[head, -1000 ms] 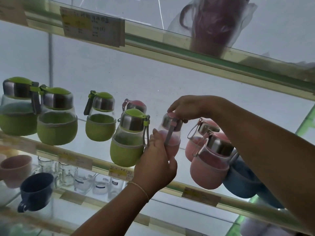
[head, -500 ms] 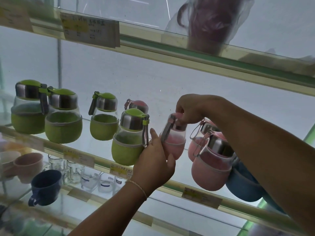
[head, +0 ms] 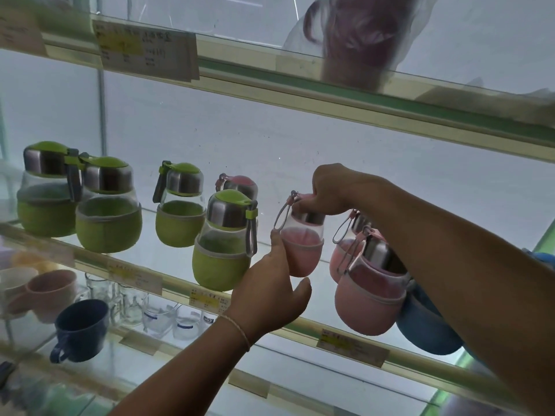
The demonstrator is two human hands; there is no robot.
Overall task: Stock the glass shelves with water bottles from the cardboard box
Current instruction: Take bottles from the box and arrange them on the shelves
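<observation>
My right hand (head: 332,190) is closed over the cap of a small pink bottle (head: 301,249), fingers curled down around the steel collar, gripping it from above. My left hand (head: 271,291) comes up from below with the fingers loosely spread; the thumb lies against the bottle's left side by its pink sleeve, and the other fingers sit under and beside the base (whether they actually press on it I cannot tell). A thin bracelet (head: 238,327) circles that wrist. The bottle is upright between my two hands, over the middle glass shelf (head: 300,325), its grey carry loop hanging off the left of the cap.

Just left of it stands a green bottle (head: 223,244) near the shelf's front edge, with three more green ones further left and a pink-capped one behind. To the right, two pink bottles (head: 371,291) lean close together under my right forearm, and a blue bottle (head: 426,325) is partly hidden behind them. Price labels (head: 208,300) are stuck along the shelf edge. On the lower shelf sit a dark blue cup (head: 81,328), pale cups and clear glasses. On the shelf above rests a reddish jug (head: 357,40) wrapped in plastic.
</observation>
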